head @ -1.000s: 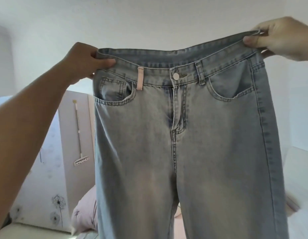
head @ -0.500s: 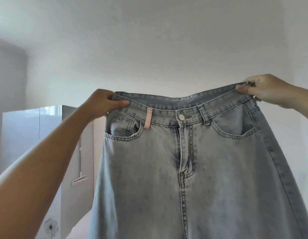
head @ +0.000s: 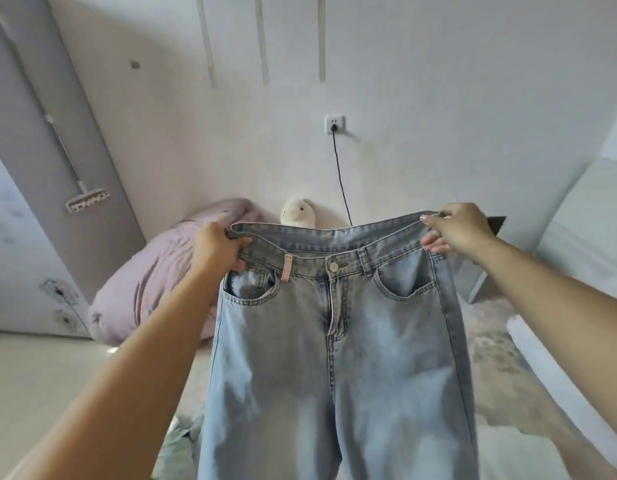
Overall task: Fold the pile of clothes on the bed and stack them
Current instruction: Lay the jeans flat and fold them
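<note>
A pair of light blue jeans (head: 334, 358) hangs in front of me, front side facing me, with a white button and one pink belt loop. My left hand (head: 219, 249) grips the left end of the waistband. My right hand (head: 456, 233) pinches the right end of the waistband. The legs drop out of the bottom of the view and hide most of the bed below. A pale green garment (head: 179, 445) shows beside the left leg.
A bunched pink quilt (head: 154, 271) lies at the head of the bed, with a white plush toy (head: 297, 212) against the wall. A wall socket (head: 334, 124) with a black cable is above. A grey wardrobe (head: 58, 150) stands left, white furniture (head: 584, 244) right.
The jeans and both hands have come down in the view as my head tilted down; the quilt, plush toy and bed now show behind them.
</note>
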Demonstrator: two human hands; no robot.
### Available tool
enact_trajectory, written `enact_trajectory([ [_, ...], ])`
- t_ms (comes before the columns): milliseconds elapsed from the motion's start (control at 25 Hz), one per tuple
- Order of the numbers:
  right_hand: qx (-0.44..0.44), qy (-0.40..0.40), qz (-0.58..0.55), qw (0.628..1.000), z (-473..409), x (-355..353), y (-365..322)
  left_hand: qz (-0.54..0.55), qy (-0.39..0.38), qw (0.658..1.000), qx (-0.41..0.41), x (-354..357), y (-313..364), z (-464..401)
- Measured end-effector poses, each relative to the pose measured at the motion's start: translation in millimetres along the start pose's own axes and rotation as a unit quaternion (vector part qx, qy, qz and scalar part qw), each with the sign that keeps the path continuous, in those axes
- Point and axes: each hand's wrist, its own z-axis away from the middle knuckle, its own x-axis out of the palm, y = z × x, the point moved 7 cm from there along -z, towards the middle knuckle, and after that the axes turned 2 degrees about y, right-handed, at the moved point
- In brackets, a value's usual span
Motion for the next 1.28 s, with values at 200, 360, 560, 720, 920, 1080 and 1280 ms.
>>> enact_trajectory([
  [200, 0.077, -0.011, -0.026, 0.997, -35, 134, 198, -0.007, -0.024, 0.997, -0.073, 154, -190, -31],
  [360, 0.078, -0.014, 0.011, 0.997, -56, 214, 311, -0.047, -0.042, 0.995, -0.081, 240, -291, -45],
  [560, 0.044, -0.178, 0.090, 0.979, -82, 319, 394, -0.009, -0.139, 0.990, 0.040, 356, -362, -56],
  [720, 0.023, -0.256, 0.376, 0.890, -47, 375, 507, -0.260, -0.240, 0.934, 0.056, 448, -457, 14],
  [920, 0.065, -0.344, 0.491, 0.797, 26, 426, 636, -0.425, -0.307, 0.849, 0.068, 521, -563, 92],
  [1080, -0.024, -0.231, 0.519, 0.823, 27, 434, 661, -0.410, -0.208, 0.878, 0.132, 532, -580, 92],
  [1280, -0.040, -0.220, 0.520, 0.824, 28, 437, 664, -0.404, -0.207, 0.880, 0.142, 533, -578, 90],
])
